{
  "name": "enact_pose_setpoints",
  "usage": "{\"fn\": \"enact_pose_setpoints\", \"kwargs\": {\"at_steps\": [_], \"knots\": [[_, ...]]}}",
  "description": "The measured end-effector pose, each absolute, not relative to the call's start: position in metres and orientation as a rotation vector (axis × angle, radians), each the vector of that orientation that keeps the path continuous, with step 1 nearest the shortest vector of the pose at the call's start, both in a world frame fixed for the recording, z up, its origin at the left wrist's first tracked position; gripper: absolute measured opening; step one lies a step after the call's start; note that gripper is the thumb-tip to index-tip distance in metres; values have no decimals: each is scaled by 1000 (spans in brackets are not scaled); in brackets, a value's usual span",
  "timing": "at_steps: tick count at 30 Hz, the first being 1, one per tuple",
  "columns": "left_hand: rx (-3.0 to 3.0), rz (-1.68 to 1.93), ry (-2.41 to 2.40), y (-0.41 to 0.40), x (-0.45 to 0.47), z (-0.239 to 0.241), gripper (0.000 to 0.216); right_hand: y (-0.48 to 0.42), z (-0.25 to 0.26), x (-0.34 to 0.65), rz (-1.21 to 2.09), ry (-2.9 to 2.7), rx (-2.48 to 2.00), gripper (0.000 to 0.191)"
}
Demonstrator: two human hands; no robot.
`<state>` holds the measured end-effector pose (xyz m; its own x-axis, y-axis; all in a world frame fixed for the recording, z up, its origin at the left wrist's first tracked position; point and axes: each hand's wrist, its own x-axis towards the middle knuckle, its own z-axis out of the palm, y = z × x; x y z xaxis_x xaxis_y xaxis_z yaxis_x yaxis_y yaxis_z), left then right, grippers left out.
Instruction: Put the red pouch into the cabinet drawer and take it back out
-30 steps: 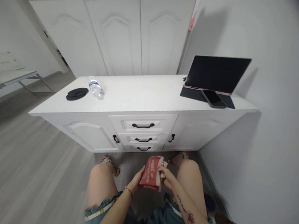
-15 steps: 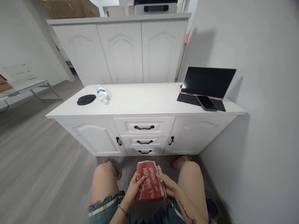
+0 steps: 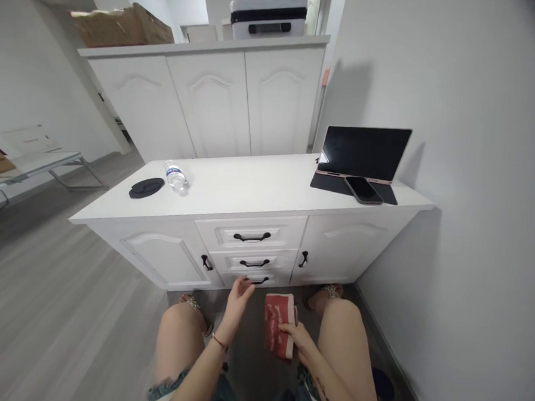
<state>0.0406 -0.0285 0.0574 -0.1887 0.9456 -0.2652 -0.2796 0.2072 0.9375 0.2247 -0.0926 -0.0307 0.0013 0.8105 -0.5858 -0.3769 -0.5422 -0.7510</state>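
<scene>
My right hand (image 3: 297,338) grips a folded red cloth (image 3: 279,325) with pale lettering and a pale edge. The thumb lies on its front, and the other fingers are behind it, mostly hidden. My left hand (image 3: 241,295) is off the cloth, reaching forward with thumb and fingers apart and nothing in it. Its fingertips overlap the left end of the black handle (image 3: 261,281) on the bottom drawer; whether they touch it I cannot tell. Above are the middle drawer's handle (image 3: 254,263) and the top drawer's handle (image 3: 252,237); all three drawers are closed.
On the white cabinet top (image 3: 245,187) are a clear plastic bottle (image 3: 175,176), a flat black item (image 3: 147,187), a tablet with a dark screen (image 3: 365,153) and a phone (image 3: 363,190). A wall (image 3: 484,176) borders the right side. My knees flank my hands.
My left hand has let go of the red cloth and moved forward to the bottom drawer. The cloth, now held by the right hand alone, is turned more upright and looks narrower.
</scene>
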Motion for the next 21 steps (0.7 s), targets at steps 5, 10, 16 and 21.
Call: {"fn": "enact_pose_setpoints", "kwargs": {"at_steps": [5, 10, 16, 21], "knots": [[453, 1363, 1077, 37, 48, 107, 21, -88, -35, 228, 1610, -460, -1459, 36], [218, 1297, 1027, 88, 59, 136, 10, -89, -34, 226, 1653, -491, -1394, 47], [208, 1278, 1006, 104, 69, 141, 13, -86, -41, 221, 1678, -507, -1398, 62], [271, 1365, 966, 95, 70, 133, 17, -85, -42, 215, 1656, -435, -1388, 61]]}}
